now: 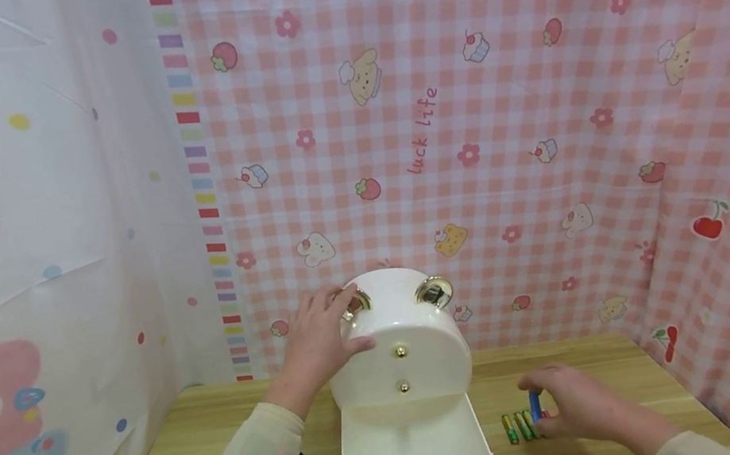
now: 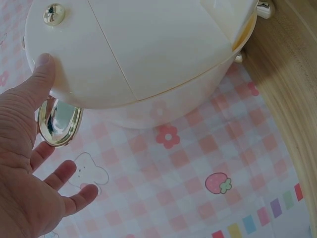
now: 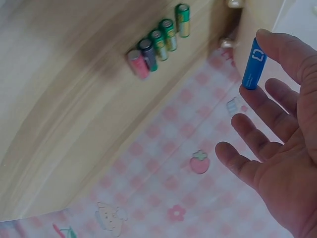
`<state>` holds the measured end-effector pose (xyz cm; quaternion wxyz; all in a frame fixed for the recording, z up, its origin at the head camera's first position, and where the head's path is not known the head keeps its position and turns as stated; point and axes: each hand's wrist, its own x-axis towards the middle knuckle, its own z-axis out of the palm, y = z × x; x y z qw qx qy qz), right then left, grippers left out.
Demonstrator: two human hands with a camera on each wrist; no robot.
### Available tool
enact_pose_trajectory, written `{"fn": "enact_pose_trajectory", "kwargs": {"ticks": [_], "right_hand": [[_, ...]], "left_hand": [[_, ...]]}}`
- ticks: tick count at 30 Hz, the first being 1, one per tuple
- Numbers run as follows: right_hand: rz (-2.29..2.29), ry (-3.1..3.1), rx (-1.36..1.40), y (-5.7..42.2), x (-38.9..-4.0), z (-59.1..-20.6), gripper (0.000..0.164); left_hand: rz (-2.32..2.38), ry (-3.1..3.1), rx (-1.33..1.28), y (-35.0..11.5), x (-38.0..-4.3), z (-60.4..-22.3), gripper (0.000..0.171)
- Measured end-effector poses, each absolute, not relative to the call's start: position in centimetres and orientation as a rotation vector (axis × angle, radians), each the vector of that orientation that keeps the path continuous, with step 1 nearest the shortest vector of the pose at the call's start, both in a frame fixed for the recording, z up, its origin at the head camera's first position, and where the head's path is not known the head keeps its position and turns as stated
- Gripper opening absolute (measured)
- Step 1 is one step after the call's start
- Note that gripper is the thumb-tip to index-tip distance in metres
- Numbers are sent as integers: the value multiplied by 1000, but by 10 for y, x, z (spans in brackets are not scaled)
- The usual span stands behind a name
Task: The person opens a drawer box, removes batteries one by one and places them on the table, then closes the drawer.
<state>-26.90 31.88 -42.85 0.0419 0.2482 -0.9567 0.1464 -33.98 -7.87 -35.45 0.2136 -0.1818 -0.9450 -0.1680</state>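
A white rounded drawer box with gold ear-like rings and knobs stands on the table, its lower drawer pulled out toward me. My left hand grips its upper left edge by the gold ring. The thumb lies on the front face, and the other fingers reach behind the ring, partly hidden. To the right of the box my right hand pinches a blue battery endwise between thumb and a fingertip, with its remaining fingers spread. Several green-and-gold batteries lie in a row beneath it on the table.
Beside the green ones in the row lie a dark battery and a pink-red battery. Pink checked cloth hangs behind the wooden table, and a white printed cloth hangs at the left.
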Motion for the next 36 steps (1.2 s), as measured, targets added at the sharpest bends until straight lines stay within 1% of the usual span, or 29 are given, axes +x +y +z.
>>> {"fn": "enact_pose_trajectory", "kwargs": {"ticks": [17,24,29,36], "right_hand": [[409,-2999,648,353,-284,-437,51],[431,-3051,532,361,-289,-443,50],[400,-3049,568,367,-294,-451,47],[410,-3065,675,374,-303,-465,48]], "left_hand": [[-474,-2623,-498,-79,-339,-354,95],[-475,-2628,-497,-79,-339,-354,95],[-473,-2623,-494,-79,-339,-354,95],[-474,-2613,-495,-79,-339,-355,95]]}}
